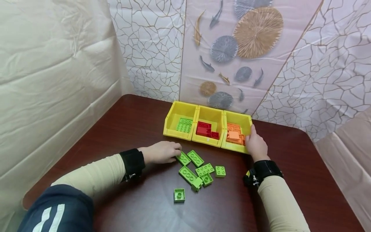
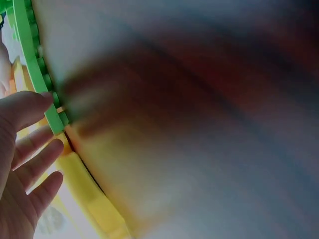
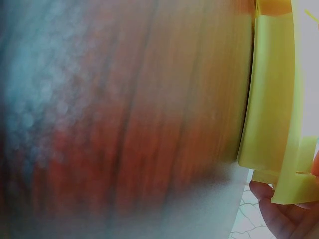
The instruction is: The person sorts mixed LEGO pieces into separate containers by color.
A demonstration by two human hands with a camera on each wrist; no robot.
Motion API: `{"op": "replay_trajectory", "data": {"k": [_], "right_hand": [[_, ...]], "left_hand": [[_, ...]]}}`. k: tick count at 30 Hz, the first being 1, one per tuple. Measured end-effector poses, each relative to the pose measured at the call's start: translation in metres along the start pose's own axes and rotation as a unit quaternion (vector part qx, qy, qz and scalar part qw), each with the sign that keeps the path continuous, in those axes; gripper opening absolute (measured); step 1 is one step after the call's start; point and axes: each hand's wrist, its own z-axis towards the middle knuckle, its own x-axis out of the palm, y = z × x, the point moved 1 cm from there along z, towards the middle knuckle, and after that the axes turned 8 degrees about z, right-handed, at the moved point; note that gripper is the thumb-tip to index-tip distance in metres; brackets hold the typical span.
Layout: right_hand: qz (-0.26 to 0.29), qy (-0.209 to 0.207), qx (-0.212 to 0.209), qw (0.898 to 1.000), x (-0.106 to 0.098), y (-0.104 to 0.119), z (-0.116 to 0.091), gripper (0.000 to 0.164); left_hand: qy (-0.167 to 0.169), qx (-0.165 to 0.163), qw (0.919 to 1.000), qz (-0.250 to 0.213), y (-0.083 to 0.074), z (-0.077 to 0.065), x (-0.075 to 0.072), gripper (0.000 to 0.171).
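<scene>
On the dark tabletop, my left hand pinches the near-left end of a long green toy building brick. In the left wrist view, the thumb lies against this green brick, whose studs face the table. My right hand grips the right side wall of the right-hand yellow bin, which holds orange bricks. In the right wrist view, fingers show at the end of that bin; the rest of the hand is mostly out of frame.
Several loose green bricks lie before the bins, with a square one nearest me. The left bin holds a green brick; the middle bin holds red bricks. A patterned curtain hangs behind the table.
</scene>
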Motion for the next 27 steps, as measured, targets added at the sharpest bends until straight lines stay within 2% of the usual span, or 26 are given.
{"op": "replay_trajectory", "data": {"k": [7,11,15,19,22,27], "right_hand": [[-0.007,-0.014,-0.015,1.000,-0.004,-0.001,0.002,0.060],[-0.004,-0.009,-0.010,1.000,-0.004,0.000,0.002,0.061],[-0.005,-0.010,-0.011,1.000,-0.005,0.001,0.002,0.061],[-0.007,-0.013,-0.016,1.000,-0.004,0.001,0.001,0.060],[-0.006,-0.012,-0.016,1.000,-0.003,0.000,0.000,0.060],[0.001,-0.001,-0.009,1.000,0.001,-0.001,0.000,0.060]], "left_hand": [[-0.014,-0.027,0.9992,-0.025,0.013,-0.010,-0.008,0.005],[-0.057,-0.083,0.9947,-0.019,0.026,-0.008,-0.018,0.004],[-0.109,-0.175,0.9785,-0.008,0.041,0.001,-0.025,0.002],[-0.105,-0.250,0.9624,-0.019,0.053,0.013,-0.022,0.007],[-0.100,-0.281,0.9540,-0.034,0.057,0.023,-0.014,0.006],[-0.102,-0.314,0.9428,-0.044,0.058,0.034,-0.002,0.005]]}}
